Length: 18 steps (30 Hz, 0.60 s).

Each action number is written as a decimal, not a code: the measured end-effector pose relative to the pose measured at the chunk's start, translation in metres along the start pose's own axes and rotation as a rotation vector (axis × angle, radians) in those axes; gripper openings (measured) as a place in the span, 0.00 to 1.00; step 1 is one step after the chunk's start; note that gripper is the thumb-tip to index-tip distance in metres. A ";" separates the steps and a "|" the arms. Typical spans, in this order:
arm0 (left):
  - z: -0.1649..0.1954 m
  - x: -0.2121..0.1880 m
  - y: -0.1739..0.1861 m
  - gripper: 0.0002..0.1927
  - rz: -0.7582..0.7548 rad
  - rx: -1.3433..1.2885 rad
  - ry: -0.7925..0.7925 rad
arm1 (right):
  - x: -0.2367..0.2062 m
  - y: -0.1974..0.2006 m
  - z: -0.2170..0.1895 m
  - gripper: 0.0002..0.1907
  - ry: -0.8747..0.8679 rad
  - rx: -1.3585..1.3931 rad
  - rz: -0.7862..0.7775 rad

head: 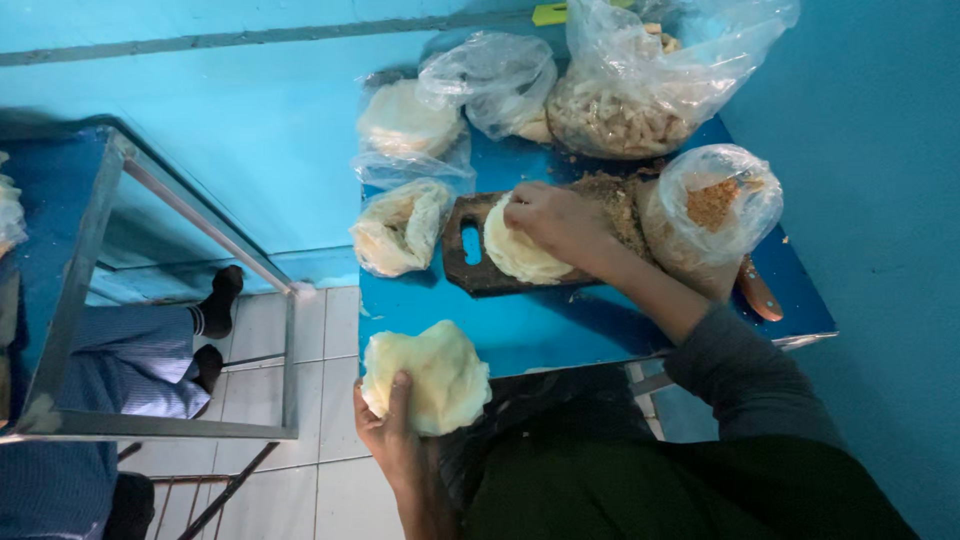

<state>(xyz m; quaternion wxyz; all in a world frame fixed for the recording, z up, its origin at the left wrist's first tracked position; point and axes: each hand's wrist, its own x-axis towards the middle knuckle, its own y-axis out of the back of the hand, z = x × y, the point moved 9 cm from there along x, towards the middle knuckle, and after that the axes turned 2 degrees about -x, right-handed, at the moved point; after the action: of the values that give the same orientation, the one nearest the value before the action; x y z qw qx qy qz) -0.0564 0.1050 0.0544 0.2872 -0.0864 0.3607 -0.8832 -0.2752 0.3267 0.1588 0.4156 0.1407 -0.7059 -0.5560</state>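
My left hand holds a pale, round, folded dough sheet just off the near edge of the small blue table. My right hand presses down on a stack of round pale dough sheets that lies on a dark wooden cutting board. Brown crumbly filling is spread on the board's far end beside that hand.
Clear plastic bags stand around the board: one with crumbs, one with pale fried pieces, others with dough sheets. A knife handle lies at the right edge. Another person's legs sit left behind a metal frame.
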 end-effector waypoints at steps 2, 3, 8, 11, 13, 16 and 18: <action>0.000 0.002 0.001 0.16 0.013 0.012 0.006 | -0.002 0.003 -0.001 0.04 -0.001 0.014 0.005; 0.000 0.002 0.001 0.16 0.019 0.015 0.008 | -0.002 0.006 -0.005 0.05 0.014 0.033 0.032; -0.011 0.000 -0.005 0.16 0.017 0.009 0.092 | 0.005 0.007 -0.033 0.12 0.220 0.203 0.040; -0.011 -0.001 -0.001 0.16 0.025 0.027 0.096 | 0.004 0.026 -0.008 0.13 0.017 0.341 0.103; -0.008 0.001 0.001 0.16 0.015 0.002 0.063 | -0.007 0.045 0.027 0.11 -0.226 0.461 0.170; -0.004 0.006 -0.001 0.16 -0.026 -0.049 0.001 | -0.038 0.062 0.066 0.13 -0.542 0.522 0.251; -0.006 0.008 -0.002 0.16 -0.021 -0.047 0.000 | -0.044 0.062 0.065 0.11 -0.493 0.363 0.163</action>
<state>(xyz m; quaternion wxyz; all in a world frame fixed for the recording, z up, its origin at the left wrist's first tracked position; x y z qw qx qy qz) -0.0657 0.1050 0.0513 0.2757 -0.0968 0.3804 -0.8775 -0.2795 0.4204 0.1935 0.2435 0.0164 -0.8820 -0.4032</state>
